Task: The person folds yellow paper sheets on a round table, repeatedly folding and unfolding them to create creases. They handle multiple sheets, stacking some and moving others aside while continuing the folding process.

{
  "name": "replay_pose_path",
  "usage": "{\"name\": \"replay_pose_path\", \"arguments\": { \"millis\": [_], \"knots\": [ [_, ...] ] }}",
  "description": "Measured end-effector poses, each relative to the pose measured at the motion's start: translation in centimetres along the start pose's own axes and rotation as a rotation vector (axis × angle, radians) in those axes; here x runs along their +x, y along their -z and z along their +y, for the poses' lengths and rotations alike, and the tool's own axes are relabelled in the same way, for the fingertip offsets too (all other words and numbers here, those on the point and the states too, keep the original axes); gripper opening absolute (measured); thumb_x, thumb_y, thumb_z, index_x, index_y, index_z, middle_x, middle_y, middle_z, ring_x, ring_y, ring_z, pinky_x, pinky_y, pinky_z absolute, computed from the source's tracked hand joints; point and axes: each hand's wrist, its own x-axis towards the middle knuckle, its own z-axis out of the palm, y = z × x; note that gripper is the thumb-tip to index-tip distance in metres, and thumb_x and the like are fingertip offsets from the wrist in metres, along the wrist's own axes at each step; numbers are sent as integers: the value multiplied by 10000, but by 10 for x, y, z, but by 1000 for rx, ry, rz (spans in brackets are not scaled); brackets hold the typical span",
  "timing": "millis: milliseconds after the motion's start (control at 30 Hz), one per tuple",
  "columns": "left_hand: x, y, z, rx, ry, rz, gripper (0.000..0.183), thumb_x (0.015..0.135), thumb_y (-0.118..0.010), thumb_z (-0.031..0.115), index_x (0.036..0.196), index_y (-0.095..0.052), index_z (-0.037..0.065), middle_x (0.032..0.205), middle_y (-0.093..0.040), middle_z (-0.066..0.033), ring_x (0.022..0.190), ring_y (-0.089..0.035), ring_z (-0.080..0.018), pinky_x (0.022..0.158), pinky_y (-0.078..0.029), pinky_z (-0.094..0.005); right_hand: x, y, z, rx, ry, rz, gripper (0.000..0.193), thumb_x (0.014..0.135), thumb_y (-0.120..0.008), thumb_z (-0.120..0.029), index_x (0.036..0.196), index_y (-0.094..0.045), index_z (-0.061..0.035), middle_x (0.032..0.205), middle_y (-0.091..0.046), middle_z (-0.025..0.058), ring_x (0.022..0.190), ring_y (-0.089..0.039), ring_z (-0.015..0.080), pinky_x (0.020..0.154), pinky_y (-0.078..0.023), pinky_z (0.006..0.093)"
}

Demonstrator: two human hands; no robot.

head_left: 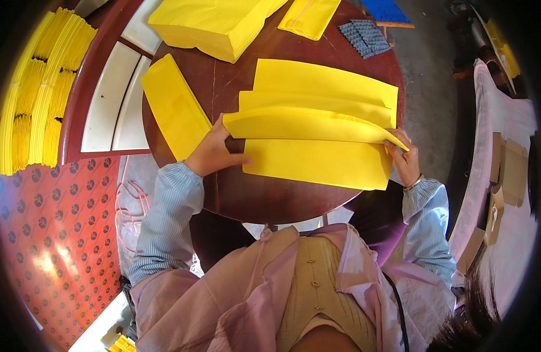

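Observation:
A yellow sheet, seemingly paper, lies in folds on the round dark red table before me. Its middle fold stands raised, running from left to right between my hands. My left hand has its fingers at the left end of this fold, with the thumb stretched out over the near flap. At the other end my right hand pinches the fold between thumb and fingers. Beyond the fold, a wide yellow panel lies flat. Left of my left hand rests a long folded yellow bundle.
A thick yellow stack and a smaller yellow packet lie at the table's far side. A grey textured pad sits at the far right edge. More yellow bundles are piled at left. Open cardboard boxes stand at right.

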Motion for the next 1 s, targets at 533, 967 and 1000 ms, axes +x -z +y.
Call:
{"name": "replay_pose_path", "arguments": {
  "millis": [533,967,1000],
  "knots": [
    [13,-47,-15,-389,70,492,601,881,-808,37,1404,-516,-14,1240,-729,-152,1226,-644,-207,1197,-387,-387,2,-19,-6,125,-228,213,546,912,-838,-198,1372,-568,-81,1021,-759,57,936,-707,170,862,-546,346],
    [16,-58,-4,-245,81,644,420,879,-797,4,1216,-553,-59,1220,-649,-124,1053,-674,-178,1251,-362,-439,1,-30,-26,-191,-286,319,499,943,-829,-256,1359,-591,-116,991,-767,100,908,-777,246,844,-640,386],
    [16,-59,-2,-227,94,653,474,879,-792,-3,1271,-532,-65,1120,-679,-104,1027,-677,-168,1250,-366,-441,2,-31,-29,-185,-282,330,487,948,-822,-256,1357,-594,-121,995,-766,108,913,-778,259,852,-643,398]
  ]
}}
